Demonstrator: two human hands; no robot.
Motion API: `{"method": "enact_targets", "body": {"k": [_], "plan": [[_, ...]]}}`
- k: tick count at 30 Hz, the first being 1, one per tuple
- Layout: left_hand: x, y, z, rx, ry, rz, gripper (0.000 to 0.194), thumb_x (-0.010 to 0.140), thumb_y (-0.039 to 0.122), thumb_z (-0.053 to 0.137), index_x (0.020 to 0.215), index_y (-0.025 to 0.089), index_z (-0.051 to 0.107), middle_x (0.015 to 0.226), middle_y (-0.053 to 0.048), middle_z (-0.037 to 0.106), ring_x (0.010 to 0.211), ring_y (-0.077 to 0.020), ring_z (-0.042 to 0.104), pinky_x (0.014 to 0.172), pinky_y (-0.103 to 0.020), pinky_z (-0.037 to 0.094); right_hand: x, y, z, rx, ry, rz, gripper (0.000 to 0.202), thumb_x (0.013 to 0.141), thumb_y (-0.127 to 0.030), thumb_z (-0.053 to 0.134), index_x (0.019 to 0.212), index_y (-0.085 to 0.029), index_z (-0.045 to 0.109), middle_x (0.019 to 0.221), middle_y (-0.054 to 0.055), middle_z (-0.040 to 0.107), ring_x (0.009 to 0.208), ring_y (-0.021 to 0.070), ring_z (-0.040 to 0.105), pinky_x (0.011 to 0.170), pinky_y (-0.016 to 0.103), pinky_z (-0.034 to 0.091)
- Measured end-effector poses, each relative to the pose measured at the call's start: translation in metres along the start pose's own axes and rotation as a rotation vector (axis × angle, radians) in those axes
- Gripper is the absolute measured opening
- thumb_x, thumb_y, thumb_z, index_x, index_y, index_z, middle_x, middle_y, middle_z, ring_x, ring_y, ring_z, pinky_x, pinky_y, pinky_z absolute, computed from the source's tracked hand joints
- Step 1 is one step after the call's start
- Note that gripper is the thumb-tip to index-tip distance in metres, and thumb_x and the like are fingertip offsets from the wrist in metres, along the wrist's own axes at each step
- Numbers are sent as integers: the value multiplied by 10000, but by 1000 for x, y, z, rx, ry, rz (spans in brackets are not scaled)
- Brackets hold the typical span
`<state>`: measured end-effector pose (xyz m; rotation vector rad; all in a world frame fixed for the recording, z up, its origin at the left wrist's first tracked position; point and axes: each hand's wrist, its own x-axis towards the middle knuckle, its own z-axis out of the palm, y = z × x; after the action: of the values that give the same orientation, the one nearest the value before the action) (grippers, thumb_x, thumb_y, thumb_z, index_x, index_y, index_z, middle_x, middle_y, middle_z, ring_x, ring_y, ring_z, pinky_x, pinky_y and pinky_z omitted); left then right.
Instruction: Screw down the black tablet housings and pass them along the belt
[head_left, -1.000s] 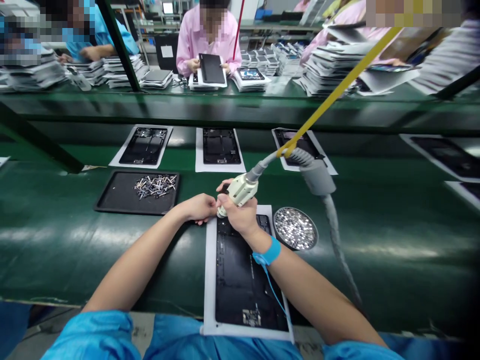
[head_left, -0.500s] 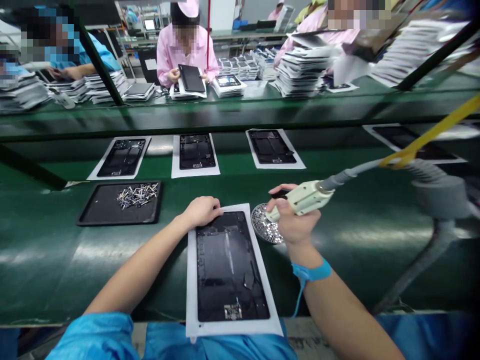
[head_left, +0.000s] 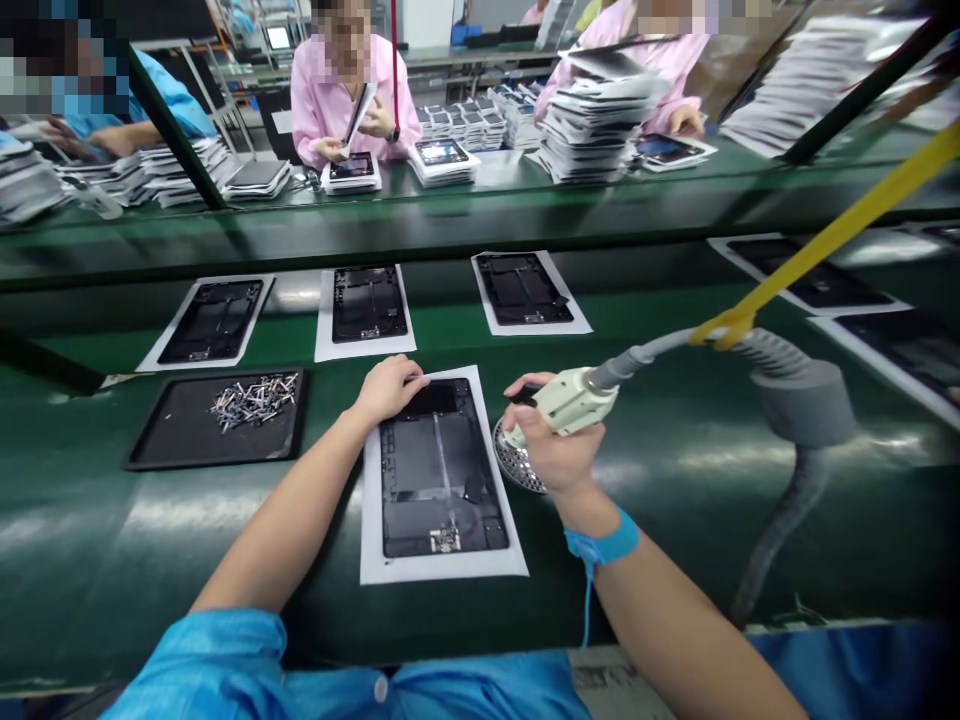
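The right hand (head_left: 562, 445) is curled firmly round a cream handheld tool (head_left: 576, 400), whose tip points down and left over a round dish (head_left: 517, 468) of small shiny pieces; a blue strap (head_left: 606, 540) circles that wrist. The left hand (head_left: 388, 390) is loosely bent, its fingertips at the upper left corner of an open black tablet housing (head_left: 420, 455); whether they pinch or merely rest there, I cannot tell. The housing lies flat on a white sheet (head_left: 450, 569) in front of the person, between the two hands' forearms, with a pale strip down its middle and a small patterned patch near its lower edge. The green table (head_left: 187, 540) is glossy. To the left sits a dark tray (head_left: 172, 430) with a heap of small metal parts (head_left: 255, 402), and behind stand out three similar housings (head_left: 369, 303) on sheets. A yellow band (head_left: 840, 230) meets the tool's grey cable (head_left: 652, 347). Across the bench, a co-worker in pink (head_left: 349, 100) handles a tablet beside stacks (head_left: 600, 125).
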<state>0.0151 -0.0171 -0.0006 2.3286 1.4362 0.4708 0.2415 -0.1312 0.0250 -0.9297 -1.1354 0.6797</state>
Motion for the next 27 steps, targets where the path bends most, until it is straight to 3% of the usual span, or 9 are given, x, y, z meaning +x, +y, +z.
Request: {"method": "enact_targets", "body": {"k": [14,20,27], "plan": [[0,2,-1,-19,0,-9,220,980,350,609,917,192,748,972,-66,697,964,-227,635,859,-330,475,0,4,2,6,9,26,316,796,-354,822,1033,-219,661,853,-1,697,521,118,646,486,271,563],[1,-1,2,5,8,9,203,979,340,613,925,200,750,974,-60,704,963,-221,642,850,-327,485,-8,-18,5,43,28,-1,278,855,-399,774,1034,-224,653,918,20,686,515,111,635,464,272,548],[3,-2,6,20,23,15,193,967,357,629,935,215,755,964,-55,699,953,-221,651,860,-327,503,-62,-39,18,222,-371,119,331,899,-432,737,1153,-240,645,988,58,684,552,114,631,470,268,559]]}}
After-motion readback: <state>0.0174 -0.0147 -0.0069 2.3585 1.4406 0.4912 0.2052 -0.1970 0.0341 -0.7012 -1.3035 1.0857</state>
